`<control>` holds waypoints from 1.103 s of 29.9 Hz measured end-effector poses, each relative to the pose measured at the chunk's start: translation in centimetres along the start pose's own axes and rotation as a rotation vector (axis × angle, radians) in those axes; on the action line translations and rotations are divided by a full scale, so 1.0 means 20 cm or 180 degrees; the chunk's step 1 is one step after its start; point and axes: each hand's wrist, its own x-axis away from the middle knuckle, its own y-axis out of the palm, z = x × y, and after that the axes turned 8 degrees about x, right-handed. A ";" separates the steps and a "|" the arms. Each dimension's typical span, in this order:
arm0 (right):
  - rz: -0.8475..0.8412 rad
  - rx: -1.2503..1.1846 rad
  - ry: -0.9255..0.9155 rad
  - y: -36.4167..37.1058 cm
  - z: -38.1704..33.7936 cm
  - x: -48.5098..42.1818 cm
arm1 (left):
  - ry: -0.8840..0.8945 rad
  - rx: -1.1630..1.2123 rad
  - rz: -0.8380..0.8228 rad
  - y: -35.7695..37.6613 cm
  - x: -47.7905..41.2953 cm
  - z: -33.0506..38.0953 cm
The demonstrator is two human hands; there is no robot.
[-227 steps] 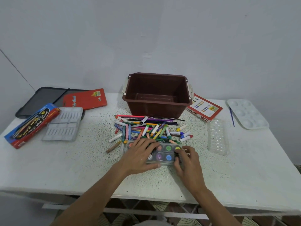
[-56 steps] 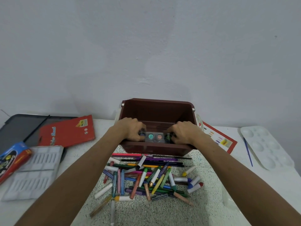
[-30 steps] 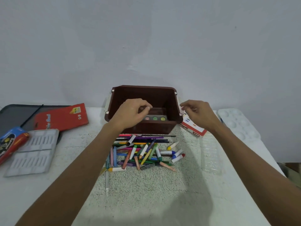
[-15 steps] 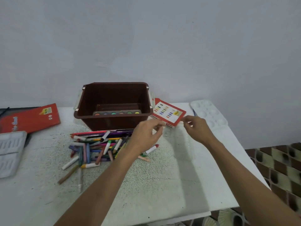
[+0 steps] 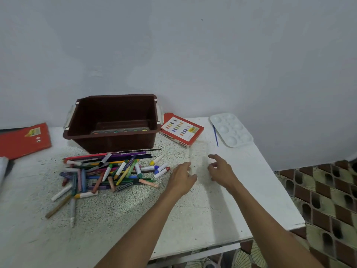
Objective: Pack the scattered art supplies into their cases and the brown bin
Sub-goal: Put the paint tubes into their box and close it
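The brown bin stands at the back of the white table, with a watercolour paint set lying inside it. A pile of crayons, markers and pencils is spread in front of the bin. To the right of the pile lies a clear plastic tray. My left hand is at the tray's left edge and my right hand at its right edge. Both have loosely curled fingers, and neither plainly grips the tray.
A red pastel box lies right of the bin. Beyond it are a thin blue brush and a white palette near the table's right edge. A red case lies at far left. Tiled floor shows on the right.
The paint set went from the table into the bin and both hands let go of it. The view turned right, and both hands came down to either side of the clear tray.
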 end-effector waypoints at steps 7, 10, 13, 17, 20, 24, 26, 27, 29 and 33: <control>-0.0103 -0.0835 0.0565 0.04 -0.03 0.05 | -0.0341 0.0402 -0.0135 -0.10 0.01 -0.05; -0.0146 -0.1152 0.0747 0.04 -0.05 0.08 | -0.0397 0.0684 -0.0311 -0.14 0.03 -0.07; -0.0219 -0.1627 0.0897 0.05 -0.06 0.10 | -0.0479 0.1094 -0.0509 -0.20 0.06 -0.07; -0.0295 -0.1930 0.0948 0.05 -0.07 0.13 | -0.0534 0.1693 -0.0716 -0.28 0.10 -0.06; -0.0032 -0.1910 0.0871 0.05 -0.06 0.11 | -0.0564 0.1748 -0.0777 -0.35 0.12 -0.08; 0.0105 -0.1652 0.0610 0.06 -0.08 0.09 | -0.0580 0.1820 -0.0507 -0.43 0.15 -0.10; 0.0083 -0.1564 0.0530 0.07 -0.08 0.11 | -0.0543 0.1798 -0.0508 -0.45 0.19 -0.13; 0.0042 -0.1537 0.0489 0.08 -0.08 0.11 | -0.0530 0.1770 -0.0511 -0.46 0.20 -0.14; -0.0063 -0.1480 0.0417 0.10 -0.05 0.23 | -0.0568 0.1729 -0.0492 -0.45 0.33 -0.17; -0.0242 -0.1364 0.0178 0.18 -0.13 0.28 | -0.0560 0.1643 -0.0340 -0.57 0.41 -0.26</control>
